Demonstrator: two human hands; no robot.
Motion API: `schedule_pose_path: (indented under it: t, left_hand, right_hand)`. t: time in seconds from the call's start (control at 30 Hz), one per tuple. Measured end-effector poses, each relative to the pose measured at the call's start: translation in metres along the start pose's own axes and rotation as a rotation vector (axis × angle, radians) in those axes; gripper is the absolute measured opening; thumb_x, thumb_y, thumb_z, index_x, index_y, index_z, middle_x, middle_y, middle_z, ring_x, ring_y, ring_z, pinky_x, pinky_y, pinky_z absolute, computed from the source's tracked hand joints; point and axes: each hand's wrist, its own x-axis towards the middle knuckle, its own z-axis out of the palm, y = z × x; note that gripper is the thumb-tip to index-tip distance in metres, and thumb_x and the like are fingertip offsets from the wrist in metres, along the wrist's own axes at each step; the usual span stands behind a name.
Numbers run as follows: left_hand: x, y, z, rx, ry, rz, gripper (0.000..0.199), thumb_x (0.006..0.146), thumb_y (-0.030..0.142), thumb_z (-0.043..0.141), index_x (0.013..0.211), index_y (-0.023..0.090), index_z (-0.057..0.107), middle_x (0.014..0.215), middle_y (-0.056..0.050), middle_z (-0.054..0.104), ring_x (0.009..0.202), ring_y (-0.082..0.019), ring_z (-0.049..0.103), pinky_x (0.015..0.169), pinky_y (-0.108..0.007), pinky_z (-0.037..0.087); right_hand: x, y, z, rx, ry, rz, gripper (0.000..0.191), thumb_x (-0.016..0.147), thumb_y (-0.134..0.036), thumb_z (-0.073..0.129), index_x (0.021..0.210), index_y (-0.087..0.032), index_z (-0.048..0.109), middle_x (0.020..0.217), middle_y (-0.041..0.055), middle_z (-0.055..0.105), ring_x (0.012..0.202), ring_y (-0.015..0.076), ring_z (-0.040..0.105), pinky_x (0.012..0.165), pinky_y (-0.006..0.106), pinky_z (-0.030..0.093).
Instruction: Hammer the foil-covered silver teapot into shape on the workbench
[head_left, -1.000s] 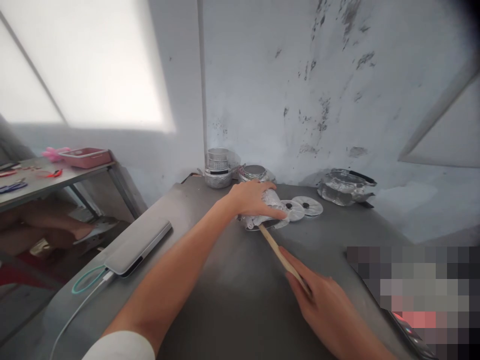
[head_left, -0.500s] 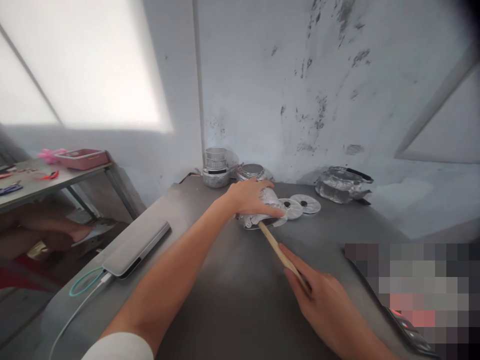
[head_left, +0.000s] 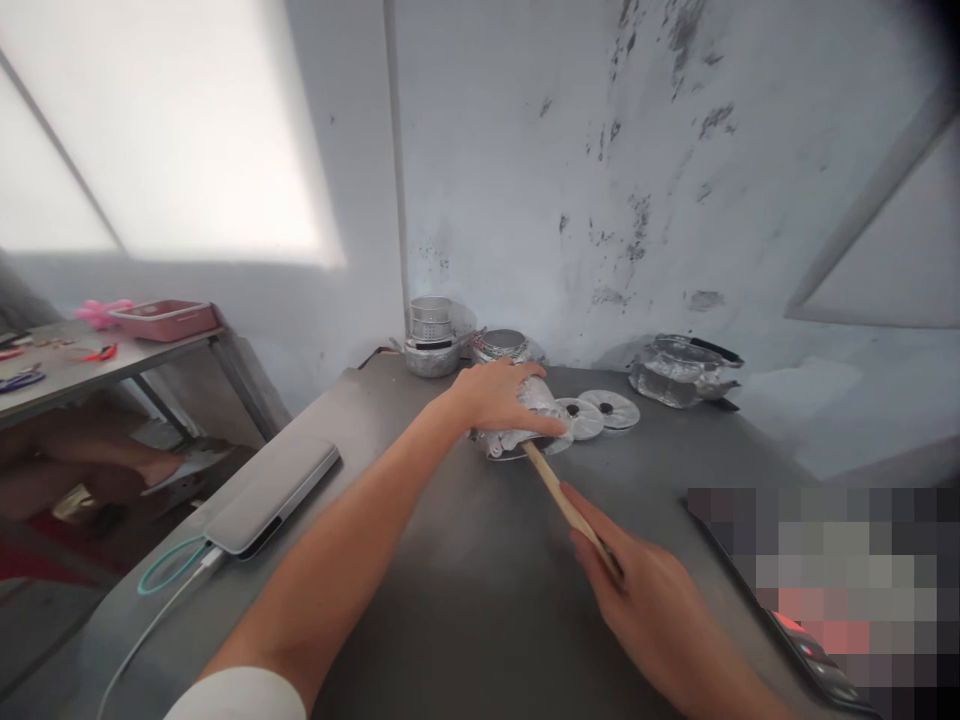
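My L hand (head_left: 502, 395) is spread palm-down, thumb well apart from the fingers, resting on the crumpled, shiny silver metal vessel (head_left: 536, 395). My R hand (head_left: 645, 590) is wrapped round the long, pale wooden stick (head_left: 553, 485); its far end goes in at the vessel's mouth, tip hidden.

Sm. coloured marks on the black, flat-edged device (head_left: 814, 660), btm R, too blurry to read.

Vessel's directly under my L palm, tipped w/ its mouth twd me, on the dark grey tabletop (head_left: 465, 620), ahead & L of my R hand. Just R of it: two round, silvery discs w/ black centres (head_left: 585, 422), overlapping. Further R, nr the wall, a dented silver metal pot w/ black handle (head_left: 671, 378).
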Motion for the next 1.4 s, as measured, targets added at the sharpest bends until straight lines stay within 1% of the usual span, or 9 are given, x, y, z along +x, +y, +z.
schedule_pose_path:
  t: [0.07, 0.23, 0.43, 0.53, 0.73, 0.97, 1.17, 1.3, 1.4]
  left_hand:
    - [-0.0002, -0.0004, 0.0000, -0.002, -0.003, -0.001, 0.094, 0.066, 0.089, 0.053, 0.142, 0.035, 0.044, 0.140, -0.009, 0.051, 0.116, -0.038, 0.056, 0.093, -0.052, 0.046]
    - [-0.0009, 0.0007, -0.0009, 0.006, -0.016, -0.025, 0.096, 0.066, 0.090, 0.053, 0.144, 0.035, 0.043, 0.141, -0.008, 0.051, 0.119, -0.039, 0.054, 0.096, -0.051, 0.044]
    - [-0.0011, 0.0014, -0.0016, 0.007, -0.019, -0.018, 0.094, 0.067, 0.089, 0.053, 0.144, 0.035, 0.043, 0.140, -0.009, 0.051, 0.117, -0.038, 0.055, 0.094, -0.050, 0.045]
    - [-0.0004, 0.0008, -0.0009, 0.005, -0.020, -0.012, 0.094, 0.067, 0.090, 0.052, 0.143, 0.035, 0.042, 0.138, -0.008, 0.053, 0.117, -0.038, 0.055, 0.094, -0.050, 0.044]
    - [0.0001, 0.0001, -0.0001, 0.009, -0.023, -0.030, 0.096, 0.066, 0.090, 0.052, 0.144, 0.035, 0.042, 0.139, -0.008, 0.052, 0.117, -0.038, 0.056, 0.094, -0.048, 0.045]
    - [-0.0011, 0.0000, -0.0012, 0.004, -0.023, -0.013, 0.094, 0.068, 0.089, 0.050, 0.144, 0.035, 0.042, 0.140, -0.006, 0.052, 0.119, -0.037, 0.054, 0.094, -0.048, 0.045]
    - [0.0000, 0.0005, 0.0008, 0.022, -0.004, -0.020, 0.094, 0.067, 0.090, 0.052, 0.143, 0.035, 0.043, 0.141, -0.008, 0.051, 0.118, -0.038, 0.055, 0.094, -0.050, 0.044]
    - [0.0001, 0.0012, 0.0006, 0.017, -0.009, -0.025, 0.093, 0.067, 0.089, 0.052, 0.143, 0.036, 0.042, 0.140, -0.008, 0.052, 0.117, -0.038, 0.056, 0.093, -0.050, 0.045]
    - [-0.0002, 0.0012, -0.0002, 0.016, -0.017, -0.023, 0.094, 0.067, 0.090, 0.052, 0.144, 0.036, 0.042, 0.141, -0.008, 0.051, 0.119, -0.038, 0.054, 0.094, -0.050, 0.045]
  right_hand:
    - [0.0001, 0.0011, 0.0010, -0.017, 0.016, 0.003, 0.049, 0.103, -0.037, 0.032, 0.150, -0.028, 0.040, 0.123, 0.0068, 0.071, 0.104, 0.0237, 0.071, 0.081, 0.035, 0.055]
    - [-0.0003, 0.0053, 0.0041, -0.054, -0.063, -0.022, 0.049, 0.102, -0.032, 0.031, 0.149, -0.026, 0.043, 0.119, 0.0063, 0.073, 0.105, 0.0260, 0.071, 0.080, 0.036, 0.056]
    - [-0.0003, -0.0001, -0.0017, -0.041, -0.002, -0.016, 0.047, 0.102, -0.033, 0.034, 0.146, -0.028, 0.047, 0.110, 0.0042, 0.076, 0.096, 0.0231, 0.074, 0.077, 0.032, 0.056]
    - [-0.0006, -0.0008, -0.0024, -0.038, 0.035, -0.009, 0.046, 0.102, -0.036, 0.035, 0.145, -0.029, 0.049, 0.114, 0.0045, 0.075, 0.099, 0.0225, 0.073, 0.076, 0.030, 0.056]
    - [-0.0006, 0.0033, 0.0024, -0.075, -0.057, 0.011, 0.048, 0.101, -0.036, 0.033, 0.146, -0.026, 0.047, 0.110, 0.0054, 0.076, 0.101, 0.0273, 0.072, 0.077, 0.036, 0.056]
    - [-0.0002, -0.0014, -0.0016, -0.013, 0.035, 0.008, 0.048, 0.102, -0.040, 0.034, 0.148, -0.027, 0.043, 0.104, 0.0049, 0.077, 0.095, 0.0231, 0.074, 0.074, 0.031, 0.054]
    - [-0.0001, 0.0007, 0.0006, -0.074, -0.051, -0.003, 0.046, 0.102, -0.034, 0.033, 0.145, -0.025, 0.046, 0.106, 0.0061, 0.077, 0.093, 0.0259, 0.074, 0.073, 0.033, 0.054]
    - [-0.0005, -0.0010, -0.0002, -0.048, 0.000, -0.012, 0.048, 0.102, -0.036, 0.033, 0.149, -0.027, 0.042, 0.102, 0.0050, 0.077, 0.090, 0.0234, 0.074, 0.072, 0.031, 0.053]
    - [0.0003, 0.0010, 0.0015, -0.038, 0.056, -0.023, 0.050, 0.103, -0.037, 0.033, 0.151, -0.029, 0.038, 0.111, 0.0058, 0.075, 0.088, 0.0212, 0.073, 0.072, 0.030, 0.053]
